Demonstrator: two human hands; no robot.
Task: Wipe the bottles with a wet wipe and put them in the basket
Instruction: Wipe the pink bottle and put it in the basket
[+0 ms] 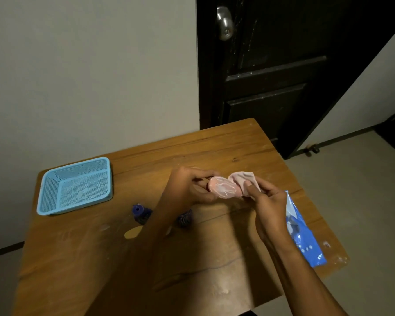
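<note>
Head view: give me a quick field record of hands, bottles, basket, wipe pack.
left hand: grips pink bottle by one end, above the table
right hand: pinches wet wipe against the bottle's other end
basket: light blue, no bottles inside, far left of table
waiting bottles: two purple bottles lying on the table, one partly hidden by left forearm
wipe pack: blue, near right edge of table

From my seat the room looks dim and warm-toned, lit softly from above. The brown wooden bench [214, 151] carries faint shadows under both forearms. The dark panelled door [283, 65] swallows detail, though its metal knob [225, 22] catches a small glint. Wide-angle bending slants the walls at the edges, and everything is slightly soft and smeared.
</note>
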